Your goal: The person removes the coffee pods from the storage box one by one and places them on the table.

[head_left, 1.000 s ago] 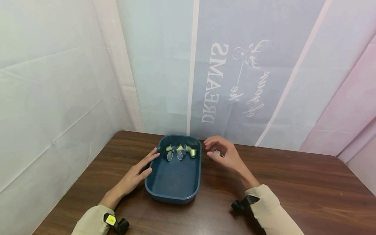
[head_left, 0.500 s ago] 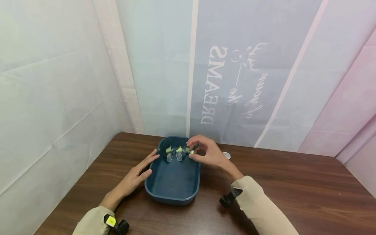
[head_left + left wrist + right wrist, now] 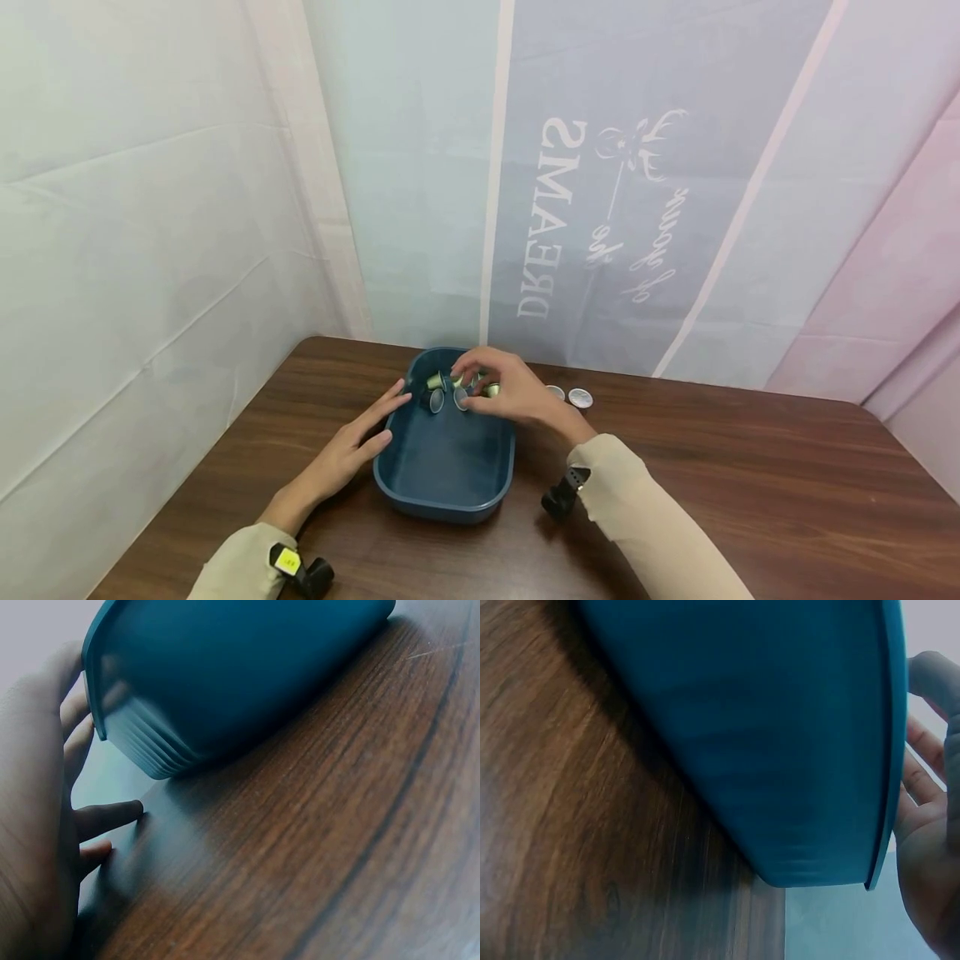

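Note:
A blue tray point(image 3: 446, 467) holds several coffee capsules, with green ones point(image 3: 437, 382) and dark ones with pale lids point(image 3: 437, 402) grouped at its far end. My left hand point(image 3: 341, 450) rests on the tray's left rim, fingers extended; the left wrist view shows its fingertips behind the rim. Over the far right part of the tray is my right hand point(image 3: 504, 387), thumb and index finger apart around the capsules. Its thumb tip is beside a pale-lidded capsule point(image 3: 460, 400); whether they touch is unclear. This hand partly covers the green capsules.
Two pale-lidded capsules stand on the wooden table point(image 3: 712, 467) right of the tray, one partly behind my right wrist point(image 3: 555, 391) and one farther right point(image 3: 581, 398). A printed curtain point(image 3: 420, 208) hangs along the table's back edge.
My right hand has moved left, from beside the capsules on the table to over the tray's far end, uncovering those capsules. My left hand has stayed at the rim.

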